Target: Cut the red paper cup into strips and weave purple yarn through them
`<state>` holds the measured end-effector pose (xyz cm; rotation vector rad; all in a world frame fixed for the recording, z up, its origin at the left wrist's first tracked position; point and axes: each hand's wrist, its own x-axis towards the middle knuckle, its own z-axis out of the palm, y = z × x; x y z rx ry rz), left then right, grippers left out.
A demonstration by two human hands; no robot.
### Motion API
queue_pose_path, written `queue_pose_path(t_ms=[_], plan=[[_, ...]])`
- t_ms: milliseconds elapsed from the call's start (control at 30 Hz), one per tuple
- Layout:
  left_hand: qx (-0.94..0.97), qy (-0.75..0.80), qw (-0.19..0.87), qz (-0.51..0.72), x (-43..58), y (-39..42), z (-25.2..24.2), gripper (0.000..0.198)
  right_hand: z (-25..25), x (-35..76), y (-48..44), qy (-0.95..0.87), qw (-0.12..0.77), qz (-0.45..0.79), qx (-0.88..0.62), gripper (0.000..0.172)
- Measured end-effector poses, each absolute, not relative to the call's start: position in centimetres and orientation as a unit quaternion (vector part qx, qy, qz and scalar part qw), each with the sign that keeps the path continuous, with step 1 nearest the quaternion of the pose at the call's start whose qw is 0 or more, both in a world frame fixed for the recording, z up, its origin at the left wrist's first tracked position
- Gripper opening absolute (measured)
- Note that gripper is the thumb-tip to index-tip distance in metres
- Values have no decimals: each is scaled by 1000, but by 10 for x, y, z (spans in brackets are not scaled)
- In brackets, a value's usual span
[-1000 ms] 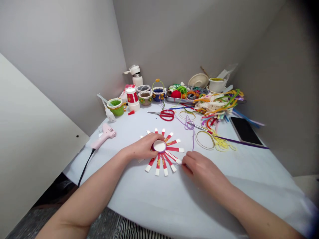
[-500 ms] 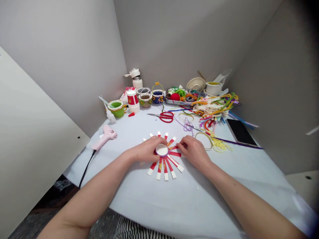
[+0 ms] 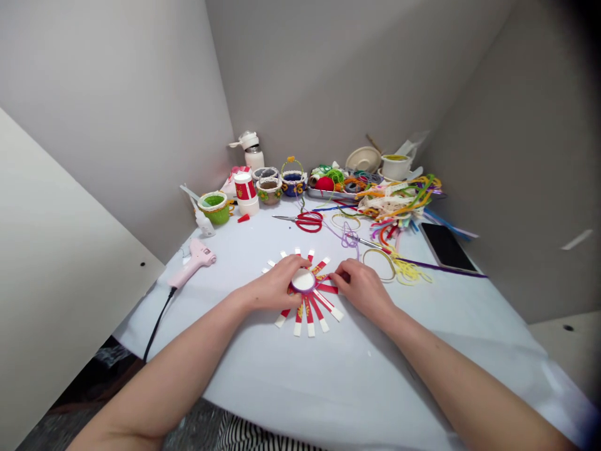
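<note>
A paper cup (image 3: 303, 280) lies on the table, its side cut into red-and-white strips that fan out flat around the round white base. My left hand (image 3: 275, 283) is closed over the cup's left side, thumb and fingers round the base, hiding several strips. Purple yarn (image 3: 323, 280) circles the base and runs to the fingertips of my right hand (image 3: 364, 283), which pinches it just above the right-hand strips. More of this yarn lies in a loose tangle (image 3: 350, 237) beyond my right hand.
Red-handled scissors (image 3: 308, 221) lie behind the cup. To the left are a pink glue gun (image 3: 193, 262) with its cord and a green basket (image 3: 215, 208). A tray of yarn (image 3: 335, 194), a yarn bundle (image 3: 399, 200) and a phone (image 3: 448, 247) are at back and right.
The whole view has shifted slightly. Both hands keep almost the same places, the left round the cup base and the right pinching the purple yarn.
</note>
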<state>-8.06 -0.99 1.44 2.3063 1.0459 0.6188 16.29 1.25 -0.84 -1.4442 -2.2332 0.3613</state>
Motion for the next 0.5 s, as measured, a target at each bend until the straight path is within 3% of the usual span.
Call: queue_pose_path(t_ms=[300,500], plan=[[825,447,236,253,-75,-11,14,54,-2,167,11,-805,237,133,-527,18],[852,406,253,213,-83,-13,31,48,7,180,7,-839,273,172,-437,15]])
